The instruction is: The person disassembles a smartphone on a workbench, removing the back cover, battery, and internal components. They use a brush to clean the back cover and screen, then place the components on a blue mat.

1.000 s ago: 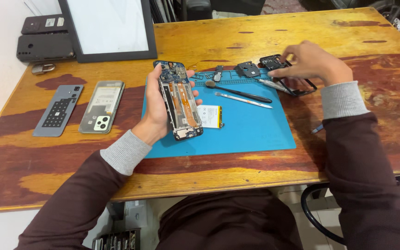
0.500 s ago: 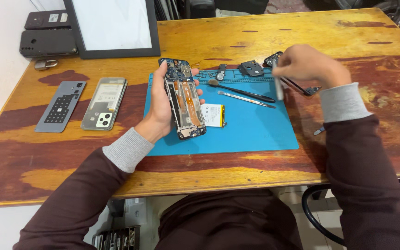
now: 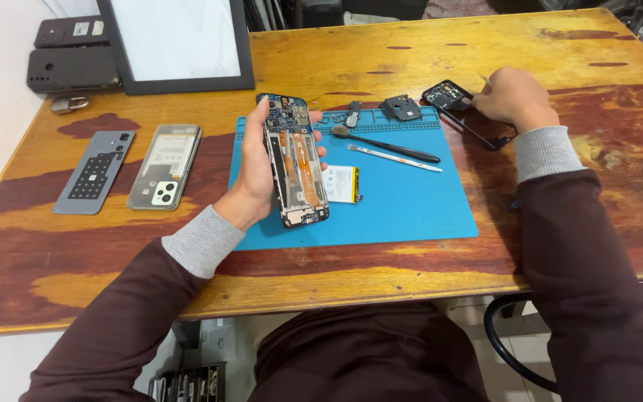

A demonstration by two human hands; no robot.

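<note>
I am seeing the table (image 3: 411,52) only in part; its left and right ends are cut off by the frame. On the blue mat (image 3: 411,201), the battery (image 3: 340,184) is lying half hidden behind the phone (image 3: 295,160), and I cannot make out the small dark parts at the mat's top edge. The right hand (image 3: 513,97) is covering most of the black frame (image 3: 459,104) at the mat's right corner, so I cannot tell if the fingers are clamping it or only resting on it.

The phone is standing open, without back cover, showing a blue board at the top, orange flex strips down the middle and a dark rim. The left hand (image 3: 258,167) is clamping it by its long sides, above the mat's left part.

Compared with half a second ago, the right hand is lying lower again, down on the frame, while the left hand is keeping the phone in the same place. The brush (image 3: 388,143) and the white tool (image 3: 396,157) are lying as before.
</note>
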